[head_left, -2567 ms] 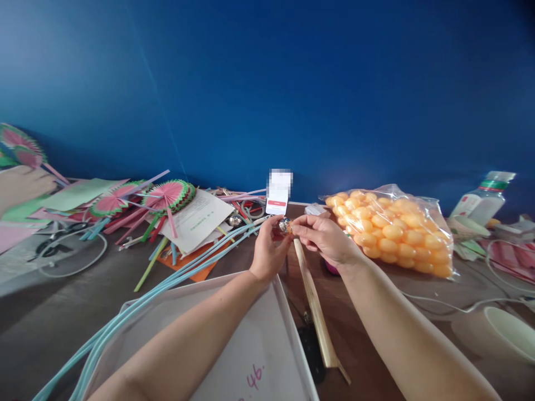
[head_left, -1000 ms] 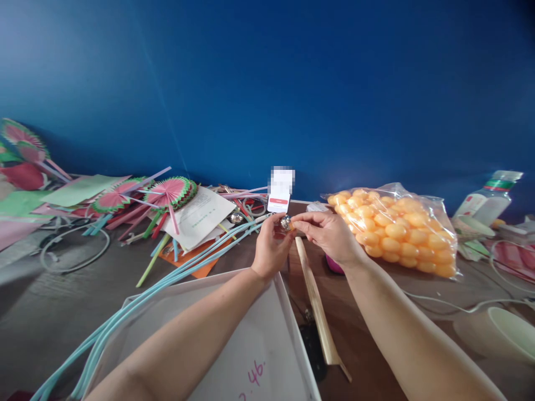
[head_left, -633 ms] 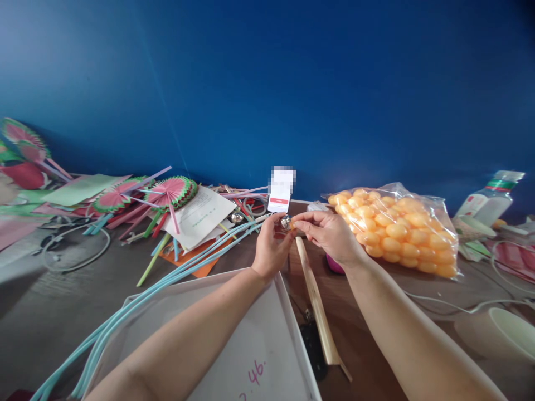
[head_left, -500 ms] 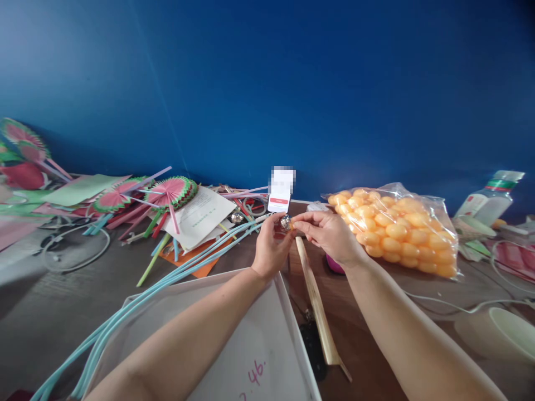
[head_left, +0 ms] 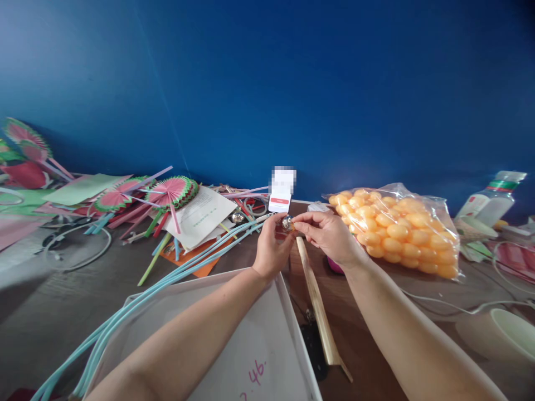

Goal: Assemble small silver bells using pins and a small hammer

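Near the back edge of the worktop (head_left: 353, 334), the left hand (head_left: 270, 249) pinches one silver ball (head_left: 287, 223), one phone (head_left: 280, 205) beyond; the right hand (head_left: 332, 236) pinches at the ball's side, on what I can't tell

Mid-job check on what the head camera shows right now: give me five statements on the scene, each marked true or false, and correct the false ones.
1. The left hand holds a shiny silver ball. True.
2. The right hand grips the bottle. False: the right hand is at the silver ball.
3. Pale blue strands run from near the left hand toward the lower left of the view. True.
4. The bag of yellow-orange balls lies left of the lit screen. False: in this view, the bag lies to the screen's right.
5. A pale stick lies to the right of the white tray. True.
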Action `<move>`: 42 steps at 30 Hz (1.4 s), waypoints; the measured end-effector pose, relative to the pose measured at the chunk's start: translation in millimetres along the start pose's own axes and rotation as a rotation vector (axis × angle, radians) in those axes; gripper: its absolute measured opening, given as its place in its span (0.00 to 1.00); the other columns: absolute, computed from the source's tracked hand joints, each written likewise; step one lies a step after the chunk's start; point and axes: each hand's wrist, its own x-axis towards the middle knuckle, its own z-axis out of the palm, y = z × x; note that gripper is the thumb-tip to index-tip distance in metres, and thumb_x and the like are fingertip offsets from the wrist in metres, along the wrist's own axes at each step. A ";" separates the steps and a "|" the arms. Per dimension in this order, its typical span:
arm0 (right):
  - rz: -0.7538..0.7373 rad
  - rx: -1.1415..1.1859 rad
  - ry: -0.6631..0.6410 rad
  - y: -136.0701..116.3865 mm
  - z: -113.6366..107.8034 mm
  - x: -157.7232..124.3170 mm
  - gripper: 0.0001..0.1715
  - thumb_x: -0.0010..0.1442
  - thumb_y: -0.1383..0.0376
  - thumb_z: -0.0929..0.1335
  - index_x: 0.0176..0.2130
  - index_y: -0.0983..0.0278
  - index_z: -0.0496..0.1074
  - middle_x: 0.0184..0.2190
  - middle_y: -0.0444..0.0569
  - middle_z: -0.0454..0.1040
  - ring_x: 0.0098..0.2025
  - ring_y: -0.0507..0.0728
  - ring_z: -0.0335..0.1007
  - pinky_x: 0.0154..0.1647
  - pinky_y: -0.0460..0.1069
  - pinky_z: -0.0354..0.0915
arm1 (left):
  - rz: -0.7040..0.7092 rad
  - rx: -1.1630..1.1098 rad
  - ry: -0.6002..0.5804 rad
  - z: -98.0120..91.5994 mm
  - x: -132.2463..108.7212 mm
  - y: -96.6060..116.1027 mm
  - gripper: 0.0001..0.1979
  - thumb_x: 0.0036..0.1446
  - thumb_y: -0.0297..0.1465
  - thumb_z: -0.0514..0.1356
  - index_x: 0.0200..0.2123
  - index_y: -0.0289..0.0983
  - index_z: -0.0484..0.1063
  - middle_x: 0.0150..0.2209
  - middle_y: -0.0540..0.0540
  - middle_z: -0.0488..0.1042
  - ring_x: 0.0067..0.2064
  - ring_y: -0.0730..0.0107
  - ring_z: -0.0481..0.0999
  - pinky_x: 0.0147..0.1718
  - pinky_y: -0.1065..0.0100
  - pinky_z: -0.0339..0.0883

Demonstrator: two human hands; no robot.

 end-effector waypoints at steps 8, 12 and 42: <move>0.112 0.182 -0.040 4.0 0.0 0.7 0.16 0.51 0.56 0.74 0.36 0.65 0.74 0.20 0.40 0.65 0.21 0.46 0.54 0.19 0.43 0.48 | 0.047 0.040 0.002 -0.3 -0.3 -0.1 0.21 0.54 0.31 0.63 0.52 0.39 0.65 0.46 0.42 0.72 0.41 0.69 0.74 0.38 0.67 0.70; 0.188 0.303 -0.078 6.9 -3.1 2.2 0.17 0.49 0.56 0.75 0.35 0.65 0.74 0.19 0.39 0.62 0.21 0.45 0.52 0.19 0.42 0.44 | 0.056 0.053 -0.006 -0.1 -0.8 -0.5 0.21 0.55 0.32 0.63 0.52 0.39 0.65 0.46 0.42 0.71 0.43 0.67 0.74 0.39 0.66 0.70; 0.292 0.355 -0.143 6.2 -11.5 5.2 0.19 0.44 0.56 0.77 0.32 0.65 0.73 0.24 0.41 0.69 0.18 0.42 0.46 0.17 0.43 0.34 | 0.072 0.031 -0.053 -0.5 -2.3 -2.0 0.21 0.55 0.30 0.63 0.52 0.39 0.66 0.47 0.42 0.71 0.41 0.68 0.74 0.39 0.66 0.71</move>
